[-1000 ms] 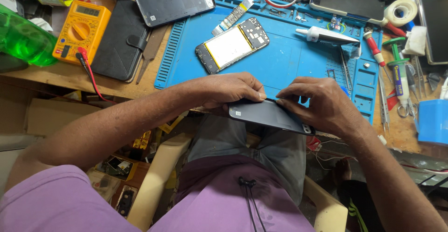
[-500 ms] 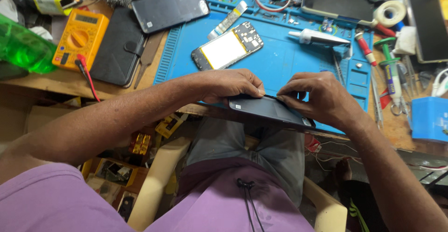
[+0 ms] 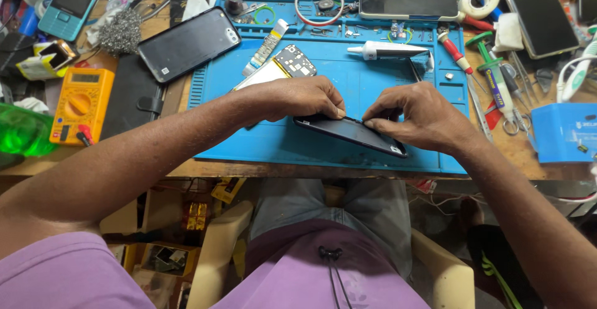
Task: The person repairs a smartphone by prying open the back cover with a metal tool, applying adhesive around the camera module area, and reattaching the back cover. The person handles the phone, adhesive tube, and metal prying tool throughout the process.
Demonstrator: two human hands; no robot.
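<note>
Fingertips of both hands pinch a dark phone (image 3: 351,132) on the blue mat (image 3: 398,79); its left end hides under the left hand (image 3: 298,97). Right hand (image 3: 413,116) arches at 3 o'clock. Circuit board (image 3: 280,66) at 11 is half-covered.

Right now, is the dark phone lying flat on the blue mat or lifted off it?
Lifted and tilted. Both hands, left hand and right hand, pinch the dark phone along its upper edge above the blue mat.
</note>
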